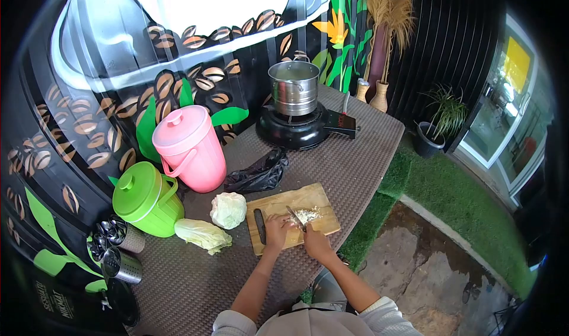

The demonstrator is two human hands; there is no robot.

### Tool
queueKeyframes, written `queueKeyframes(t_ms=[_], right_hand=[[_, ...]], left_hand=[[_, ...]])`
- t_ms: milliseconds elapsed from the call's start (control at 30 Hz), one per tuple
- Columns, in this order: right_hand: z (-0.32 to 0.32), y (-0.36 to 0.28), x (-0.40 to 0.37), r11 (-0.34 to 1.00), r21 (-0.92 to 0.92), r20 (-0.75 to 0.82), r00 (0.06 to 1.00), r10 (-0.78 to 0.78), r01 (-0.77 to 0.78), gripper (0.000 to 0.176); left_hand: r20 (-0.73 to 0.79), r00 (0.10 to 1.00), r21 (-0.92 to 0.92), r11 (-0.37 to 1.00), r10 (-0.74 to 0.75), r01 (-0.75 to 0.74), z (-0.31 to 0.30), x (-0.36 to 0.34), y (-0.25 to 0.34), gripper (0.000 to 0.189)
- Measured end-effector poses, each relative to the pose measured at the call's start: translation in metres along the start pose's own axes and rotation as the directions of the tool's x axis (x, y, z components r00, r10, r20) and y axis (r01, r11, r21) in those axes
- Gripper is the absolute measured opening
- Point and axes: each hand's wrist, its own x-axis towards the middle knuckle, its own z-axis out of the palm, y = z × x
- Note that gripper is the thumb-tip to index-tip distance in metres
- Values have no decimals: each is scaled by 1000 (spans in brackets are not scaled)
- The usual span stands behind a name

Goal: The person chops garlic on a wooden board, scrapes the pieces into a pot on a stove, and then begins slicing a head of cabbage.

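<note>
My right hand (318, 244) is closed round the handle of a knife (295, 215), whose blade points up and to the left over a wooden cutting board (320, 197). Finely chopped pale pieces (309, 216) lie in a heap beside the blade. On the board's left half rests my left hand (277, 230), its fingers apart and its fingertips close to the blade and the chopped bits. Left of the board are a round pale cabbage (228, 210) and a longer leafy cabbage (203, 235).
A crumpled black plastic bag (261, 173) lies behind the board. Farther back, a steel pot (294, 90) stands on a black gas stove (290, 131). A pink lidded bucket (192, 152), a green one (148, 199) and a metal utensil holder (122, 266) line the left side.
</note>
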Motion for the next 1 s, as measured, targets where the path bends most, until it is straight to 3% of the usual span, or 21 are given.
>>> queueKeyframes(t_ms=[67, 200, 267, 367, 433, 600, 667, 767, 900, 967, 1000], right_hand=[[4, 1, -1, 1000, -20, 10, 1000, 9, -9, 29], [29, 7, -13, 995, -82, -36, 998, 48, -50, 29], [34, 3, -12, 994, -84, -58, 996, 66, -71, 28], [34, 3, 6, 992, -78, -42, 995, 93, -96, 28], [22, 10, 24, 996, -82, 9, 1000, -20, 21, 27], [10, 7, 19, 990, -139, 113, 993, 20, -5, 26], [29, 6, 1, 996, -55, -54, 997, 61, -64, 25], [37, 0, 2, 985, -31, -36, 985, 171, -172, 24], [12, 1, 20, 991, -127, 41, 998, 45, -39, 31], [1, -1, 25, 986, -166, 113, 993, 19, 0, 32], [4, 0, 22, 986, -167, 112, 994, 15, 4, 32]], left_hand=[[-67, 997, -116, 992, 34, -41, 4, 0, -2, 18], [-62, 998, -93, 996, -2, -3, 4, -1, 0, 15], [-89, 978, 144, 974, 188, -174, 0, -5, 8, 13], [-67, 973, 113, 970, 223, -214, 2, -9, 12, 11], [-81, 971, 112, 970, 224, -214, 0, -11, 21, 11], [-78, 980, 102, 979, 186, -177, -1, -10, 11, 9], [-50, 987, 24, 988, 155, -154, -3, -9, 10, 9], [-63, 992, -34, 993, 108, -111, 0, -8, 3, 9], [-103, 987, -53, 990, 122, -128, -5, -8, 10, 13], [-92, 995, -105, 994, -38, 29, -10, -10, 21, 12], [-97, 995, -104, 994, -37, 27, -10, -10, 21, 12]])
